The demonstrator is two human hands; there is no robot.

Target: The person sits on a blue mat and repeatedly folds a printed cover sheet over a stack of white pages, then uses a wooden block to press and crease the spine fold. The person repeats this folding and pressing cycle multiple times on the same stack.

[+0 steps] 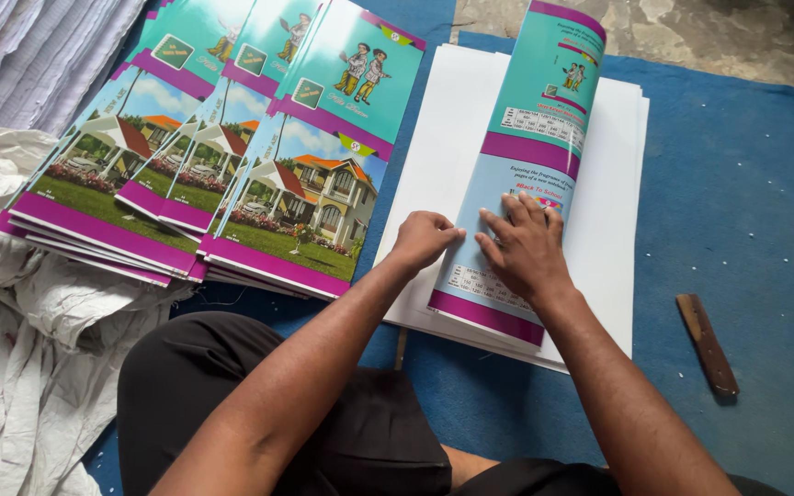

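Now my right hand (pixel 527 246) presses flat, fingers spread, on the folded glossy teal-and-purple printed cover (pixel 530 138); my left hand (pixel 423 239), loosely curled and holding nothing, touches its edge atop the white paper stack (pixel 610 211).

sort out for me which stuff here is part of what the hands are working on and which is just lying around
In hand:
- folded printed cover, pressed flat by the left hand and right hand
- stack of white sheets under it
- piles of printed covers, same kind

Lying about:
- wooden stick on the blue mat
- white sacking
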